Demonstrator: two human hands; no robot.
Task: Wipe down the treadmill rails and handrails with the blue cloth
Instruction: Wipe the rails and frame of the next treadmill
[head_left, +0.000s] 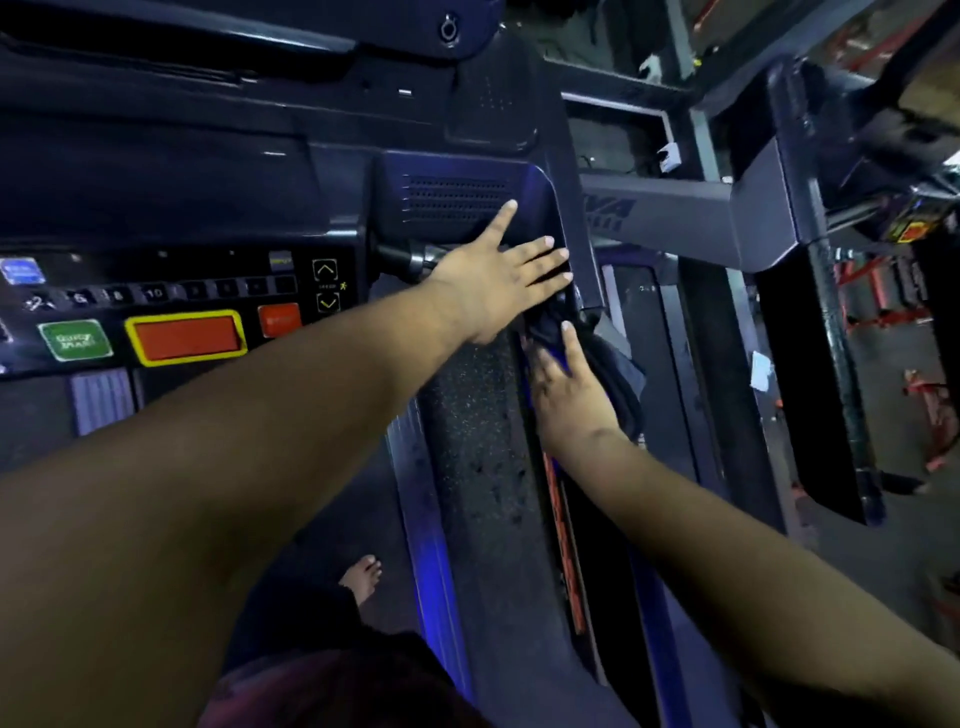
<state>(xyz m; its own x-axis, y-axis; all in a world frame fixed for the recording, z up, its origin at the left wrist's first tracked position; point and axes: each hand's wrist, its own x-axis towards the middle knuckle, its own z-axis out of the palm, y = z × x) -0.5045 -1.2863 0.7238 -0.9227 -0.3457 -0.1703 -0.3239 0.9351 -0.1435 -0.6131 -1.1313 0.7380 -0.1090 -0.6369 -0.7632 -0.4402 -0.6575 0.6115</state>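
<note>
1. My left hand lies flat, fingers straight and spread, on the dark plastic treadmill console's right corner.
2. My right hand, fingers straight, presses the dark blue cloth against the black side handrail, just right of the console.
3. Risk: the cloth hangs loose; it could slip off the rail and drop.

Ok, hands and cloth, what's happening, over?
Left hand flat on the console corner, fingers straight. Right hand pressing blue cloth onto the handrail. Nothing blocking.
</note>
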